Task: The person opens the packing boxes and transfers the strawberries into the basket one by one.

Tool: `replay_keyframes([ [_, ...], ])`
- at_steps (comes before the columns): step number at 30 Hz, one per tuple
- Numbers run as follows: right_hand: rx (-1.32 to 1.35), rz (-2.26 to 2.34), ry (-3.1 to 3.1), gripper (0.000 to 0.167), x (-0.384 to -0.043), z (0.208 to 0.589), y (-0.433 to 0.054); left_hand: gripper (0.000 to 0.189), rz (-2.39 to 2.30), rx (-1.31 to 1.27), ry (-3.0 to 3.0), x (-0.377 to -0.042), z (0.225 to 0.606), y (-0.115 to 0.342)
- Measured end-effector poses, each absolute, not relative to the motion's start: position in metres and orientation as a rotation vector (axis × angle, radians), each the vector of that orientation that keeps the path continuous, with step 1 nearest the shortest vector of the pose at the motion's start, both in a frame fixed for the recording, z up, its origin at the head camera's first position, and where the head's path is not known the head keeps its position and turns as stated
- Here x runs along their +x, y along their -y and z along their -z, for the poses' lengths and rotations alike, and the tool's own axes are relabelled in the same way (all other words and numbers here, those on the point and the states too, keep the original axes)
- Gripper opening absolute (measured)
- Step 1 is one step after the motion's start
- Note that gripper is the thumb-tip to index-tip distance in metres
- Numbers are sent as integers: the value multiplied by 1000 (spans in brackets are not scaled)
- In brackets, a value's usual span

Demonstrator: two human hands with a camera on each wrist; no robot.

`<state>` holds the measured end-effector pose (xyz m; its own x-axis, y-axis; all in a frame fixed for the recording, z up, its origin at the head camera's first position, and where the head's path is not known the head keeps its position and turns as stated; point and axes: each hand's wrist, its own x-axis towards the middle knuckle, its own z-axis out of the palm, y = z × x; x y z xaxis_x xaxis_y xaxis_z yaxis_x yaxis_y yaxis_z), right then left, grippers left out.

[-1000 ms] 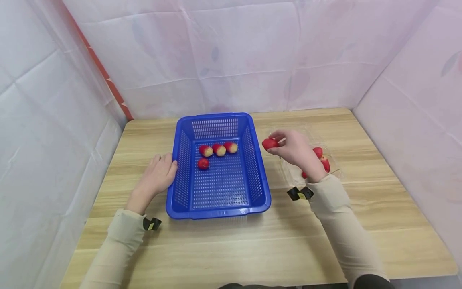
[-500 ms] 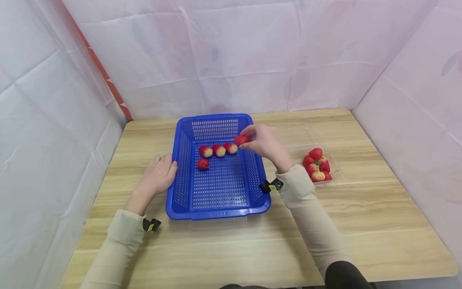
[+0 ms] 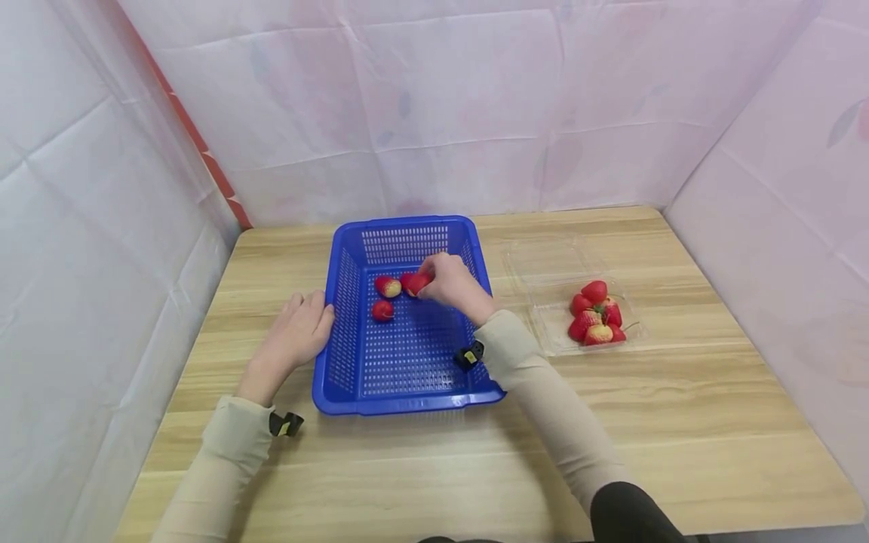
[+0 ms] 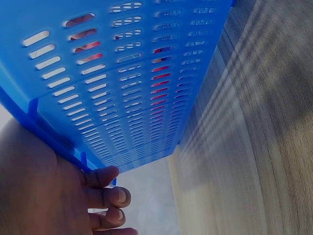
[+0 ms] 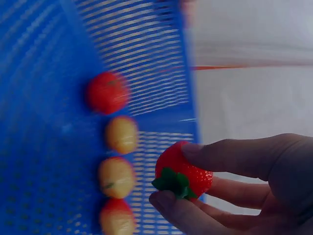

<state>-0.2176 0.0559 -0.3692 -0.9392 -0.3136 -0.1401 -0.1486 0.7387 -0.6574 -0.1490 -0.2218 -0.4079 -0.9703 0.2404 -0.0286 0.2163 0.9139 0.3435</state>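
Note:
A blue plastic basket (image 3: 407,406) with slotted walls stands on the table. My left hand (image 3: 301,332) grips its left rim, its fingers (image 4: 115,196) curled on the outer side below the edge. Over the basket's far half, my right hand (image 3: 449,283) pinches a red strawberry (image 5: 168,161) with a green leafy cap between thumb and fingers. Below it on the basket floor lies a row of red-and-yellow fruits (image 5: 117,176), partly hidden by the hand in the head view. One round red fruit (image 3: 382,310) sits just in front of that row.
Right of the basket, a clear plastic box (image 3: 553,332) with its lid (image 3: 546,259) laid back holds several strawberries (image 3: 594,291) and other red and yellow fruits. The wooden table (image 3: 686,422) is bordered by pale cloth walls (image 3: 462,113) at the back and sides.
My right hand has carried the strawberry leftward from beside the plastic box to over the fruit row in the basket. My left hand has stayed on the rim.

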Motion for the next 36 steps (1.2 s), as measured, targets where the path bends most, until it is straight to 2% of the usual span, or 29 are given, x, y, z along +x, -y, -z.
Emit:
replay_keyframes([
  [9, -496, 813, -2723, 27, -212, 385, -39, 35, -537, 354, -3005, -151, 409, 221],
  [14, -557, 718, -2733, 12, -216, 394, -32, 35, -526, 355, -3006, -151, 407, 222],
  [18, -583, 636, -2753, 21, -219, 401, -26, 35, -532, 363, -2998, -150, 407, 221],
  [26, -682, 474, -2759, 22, -216, 419, -13, 34, -547, 374, -2998, -147, 411, 222],
  [36, -639, 431, -2763, 27, -216, 416, -13, 34, -558, 375, -3009, -149, 410, 223],
])
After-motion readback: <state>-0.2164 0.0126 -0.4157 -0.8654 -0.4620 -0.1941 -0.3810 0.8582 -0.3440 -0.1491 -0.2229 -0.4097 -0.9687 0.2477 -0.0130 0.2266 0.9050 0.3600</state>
